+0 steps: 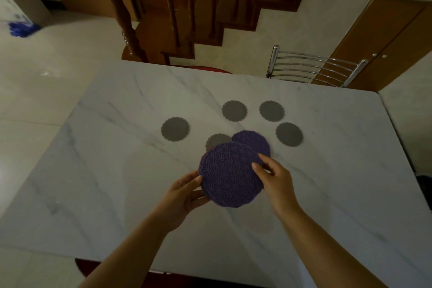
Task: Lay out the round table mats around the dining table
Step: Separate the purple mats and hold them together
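A purple round table mat (230, 174) with a star lattice pattern is held above the white marble dining table (117, 170). My left hand (184, 190) grips its left edge and my right hand (272, 176) pinches its right edge. It looks like the top of a thin stack. A second purple mat (253, 141) pokes out behind it, partly hidden; I cannot tell whether it lies on the table. Several small grey scalloped coasters lie around the table's middle, such as one coaster (175, 129) at the left and another coaster (289, 134) at the right.
A chrome-backed chair (313, 66) stands at the table's far right edge. A red seat (210, 69) shows at the far edge. A wooden staircase with turned balusters (177, 18) rises beyond. A wooden cabinet (383, 42) stands at the right.
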A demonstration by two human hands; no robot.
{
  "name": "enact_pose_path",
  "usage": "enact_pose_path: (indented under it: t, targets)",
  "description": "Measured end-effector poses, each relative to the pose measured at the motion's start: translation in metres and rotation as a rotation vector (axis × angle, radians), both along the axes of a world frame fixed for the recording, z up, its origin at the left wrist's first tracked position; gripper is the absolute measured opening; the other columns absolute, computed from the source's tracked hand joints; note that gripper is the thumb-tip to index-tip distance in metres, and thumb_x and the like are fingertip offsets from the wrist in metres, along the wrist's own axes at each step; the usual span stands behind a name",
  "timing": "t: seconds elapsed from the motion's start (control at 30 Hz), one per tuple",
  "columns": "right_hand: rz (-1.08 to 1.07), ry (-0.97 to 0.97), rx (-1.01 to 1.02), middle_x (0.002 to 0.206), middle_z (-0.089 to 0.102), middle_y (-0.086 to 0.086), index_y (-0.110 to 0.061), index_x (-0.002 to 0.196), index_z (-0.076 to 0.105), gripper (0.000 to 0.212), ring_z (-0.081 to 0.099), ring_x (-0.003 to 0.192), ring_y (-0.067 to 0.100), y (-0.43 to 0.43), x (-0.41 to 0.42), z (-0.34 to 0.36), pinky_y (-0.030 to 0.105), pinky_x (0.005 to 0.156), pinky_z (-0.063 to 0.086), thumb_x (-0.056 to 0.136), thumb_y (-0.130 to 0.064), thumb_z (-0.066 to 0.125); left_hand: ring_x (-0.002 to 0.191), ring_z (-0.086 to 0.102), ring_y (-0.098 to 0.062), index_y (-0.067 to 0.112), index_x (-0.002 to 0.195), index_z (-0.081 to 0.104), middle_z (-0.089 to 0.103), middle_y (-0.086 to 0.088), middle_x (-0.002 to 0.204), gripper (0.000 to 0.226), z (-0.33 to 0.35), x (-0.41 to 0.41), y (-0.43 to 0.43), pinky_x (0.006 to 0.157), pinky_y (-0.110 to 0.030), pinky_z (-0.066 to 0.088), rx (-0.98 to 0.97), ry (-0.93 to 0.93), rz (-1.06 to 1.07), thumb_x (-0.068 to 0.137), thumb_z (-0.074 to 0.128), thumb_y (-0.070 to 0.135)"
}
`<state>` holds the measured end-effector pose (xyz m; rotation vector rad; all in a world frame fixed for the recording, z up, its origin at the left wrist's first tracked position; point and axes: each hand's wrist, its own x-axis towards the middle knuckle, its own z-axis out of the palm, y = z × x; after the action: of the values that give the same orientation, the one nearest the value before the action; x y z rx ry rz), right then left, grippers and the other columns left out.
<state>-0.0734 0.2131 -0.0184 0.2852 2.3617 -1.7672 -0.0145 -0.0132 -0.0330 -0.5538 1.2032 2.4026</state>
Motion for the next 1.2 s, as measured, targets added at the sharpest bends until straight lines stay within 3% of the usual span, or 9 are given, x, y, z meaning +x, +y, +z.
enact_pose_path:
  t: [0.17,0.37,0.47,0.53,0.63,0.73,0.97,1.1,1.2]
  targets:
    - [-0.012,0.029,0.058,0.1,0.064,-0.005,-0.019,0.125,0.06,0.039,0.062,0.101,0.016,-0.001,0.006,0.0,0.033,0.089,0.051,0.087,-0.027,0.064,0.084,0.072,-0.024,0.007,0.113,0.063,0.074,-0.011,0.1,0.036,0.003,-0.002,0.004,0.072,-0.032,0.06,-0.07,-0.007,-0.036,0.078,0.061,0.014]
    - [0.051,0.011,0.082,0.095,0.065,-0.01,-0.024,0.128,0.057,0.04,0.063,0.094,0.013,0.003,0.002,0.0,0.033,0.087,0.052,0.089,-0.031,0.061,0.083,0.072,-0.024,0.007,0.111,0.063,0.075,-0.01,0.094,0.035,-0.002,-0.003,0.003,0.069,-0.031,0.059,-0.132,0.004,-0.021,0.077,0.062,0.012]
    - [0.075,-0.098,-0.014,0.109,0.064,-0.004,-0.029,0.128,0.055,0.039,0.063,0.097,0.012,0.006,-0.007,-0.007,0.029,0.075,0.057,0.09,-0.035,0.058,0.082,0.072,-0.024,0.008,0.108,0.064,0.075,-0.009,0.093,0.032,-0.007,-0.003,-0.001,0.068,-0.03,0.059,-0.12,0.006,0.012,0.077,0.061,0.011]
    - [0.06,-0.13,0.025,0.114,0.062,0.001,-0.028,0.128,0.054,0.037,0.063,0.095,0.012,0.01,-0.021,-0.016,0.025,0.07,0.057,0.091,-0.034,0.056,0.081,0.073,-0.023,0.008,0.109,0.064,0.075,-0.009,0.092,0.032,-0.009,-0.003,-0.006,0.068,-0.031,0.059,-0.114,0.007,0.034,0.077,0.06,0.01]
    - [0.096,-0.128,0.264,0.125,0.057,0.004,-0.021,0.132,0.05,0.044,0.058,0.106,0.016,0.017,-0.048,-0.034,0.031,0.089,0.047,0.09,-0.027,0.059,0.077,0.072,-0.021,0.008,0.109,0.063,0.075,-0.008,0.089,0.032,-0.013,-0.004,-0.013,0.066,-0.03,0.059,-0.116,0.003,0.068,0.077,0.059,0.009]
    - [0.245,-0.137,0.478,0.137,0.05,0.01,-0.014,0.138,0.043,0.056,0.049,0.122,0.025,0.018,-0.068,-0.052,0.031,0.098,0.039,0.087,-0.025,0.063,0.076,0.072,-0.022,0.008,0.107,0.063,0.075,-0.009,0.089,0.031,-0.016,-0.005,-0.021,0.066,-0.031,0.06,-0.111,-0.011,0.109,0.077,0.057,0.008]
    - [0.636,-0.173,0.857,0.158,0.014,0.001,-0.02,0.151,0.008,0.093,0.009,0.144,0.027,0.0,-0.084,-0.077,0.037,0.117,0.018,0.081,-0.049,0.063,0.077,0.072,-0.024,0.008,0.108,0.063,0.074,-0.011,0.091,0.026,-0.023,-0.007,-0.038,0.069,-0.034,0.061,-0.119,-0.07,0.18,0.087,0.049,0.001]
    - [0.675,-0.109,0.958,0.159,0.01,0.0,-0.021,0.151,0.004,0.094,0.007,0.145,0.024,-0.006,-0.081,-0.085,0.037,0.118,0.015,0.082,-0.048,0.063,0.077,0.072,-0.024,0.008,0.106,0.064,0.074,-0.011,0.092,0.026,-0.025,-0.009,-0.042,0.067,-0.034,0.061,-0.12,-0.1,0.209,0.084,0.051,0.002]
    - [0.63,-0.057,0.917,0.156,0.017,0.004,-0.021,0.15,0.007,0.092,0.014,0.142,0.027,-0.008,-0.077,-0.087,0.038,0.116,0.02,0.082,-0.042,0.066,0.076,0.072,-0.023,0.009,0.106,0.064,0.075,-0.009,0.092,0.03,-0.027,-0.011,-0.044,0.067,-0.034,0.061,-0.114,-0.107,0.221,0.077,0.055,0.006]
